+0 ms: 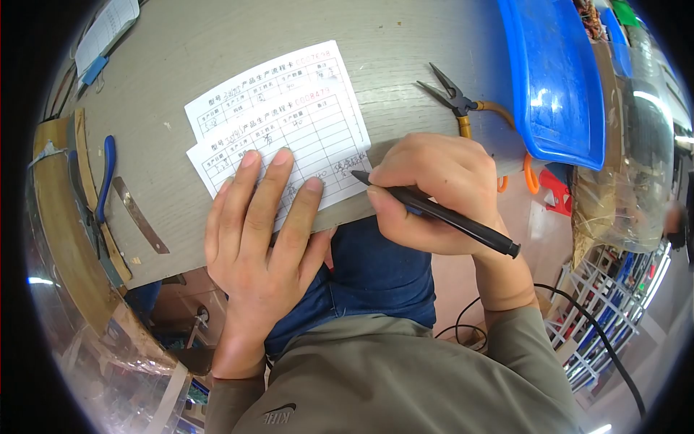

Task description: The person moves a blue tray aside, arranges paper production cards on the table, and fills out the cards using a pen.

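Two overlapping white printed cards lie on the grey table, the lower card (pixel 311 126) partly covering the upper card (pixel 267 76). Handwriting fills some cells of both. My left hand (pixel 267 231) rests with fingers spread on the lower part of the front card, near the table's edge. A black pen (pixel 455 220) is pinched in my right hand (pixel 441 192), its tip at the handwriting on the card's right side. Pliers with yellow handles (pixel 459 101) lie beyond my right hand, jaws apart.
A blue tray (pixel 557 87) stands at the right, orange handles (pixel 532 175) under its edge. A metal strip (pixel 137 217) and a blue-handled tool (pixel 108 173) lie at the left. More papers (pixel 107 32) are at the upper left. A black cable (pixel 603 336) hangs at the lower right.
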A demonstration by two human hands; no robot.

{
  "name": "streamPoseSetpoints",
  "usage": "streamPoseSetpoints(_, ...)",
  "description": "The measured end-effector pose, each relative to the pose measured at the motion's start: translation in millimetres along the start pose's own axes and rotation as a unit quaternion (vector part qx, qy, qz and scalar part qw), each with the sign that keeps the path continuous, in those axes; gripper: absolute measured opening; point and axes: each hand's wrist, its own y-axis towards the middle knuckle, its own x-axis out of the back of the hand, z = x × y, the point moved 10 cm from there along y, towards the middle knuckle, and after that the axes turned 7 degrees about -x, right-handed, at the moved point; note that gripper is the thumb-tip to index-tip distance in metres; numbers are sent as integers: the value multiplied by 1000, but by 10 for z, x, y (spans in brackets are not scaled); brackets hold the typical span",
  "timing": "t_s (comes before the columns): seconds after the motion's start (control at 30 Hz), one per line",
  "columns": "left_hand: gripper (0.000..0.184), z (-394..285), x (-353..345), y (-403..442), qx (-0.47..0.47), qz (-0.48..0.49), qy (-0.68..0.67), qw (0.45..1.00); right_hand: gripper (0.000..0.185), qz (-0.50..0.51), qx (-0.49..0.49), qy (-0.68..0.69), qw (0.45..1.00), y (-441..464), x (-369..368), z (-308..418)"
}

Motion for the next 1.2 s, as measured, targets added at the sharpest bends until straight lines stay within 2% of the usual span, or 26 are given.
streamPoseSetpoints(1.2, 49, 0, 0, 6, 1, -4, -2, 1000, 18, 16, 3, 16, 1000, 32, -40, -8)
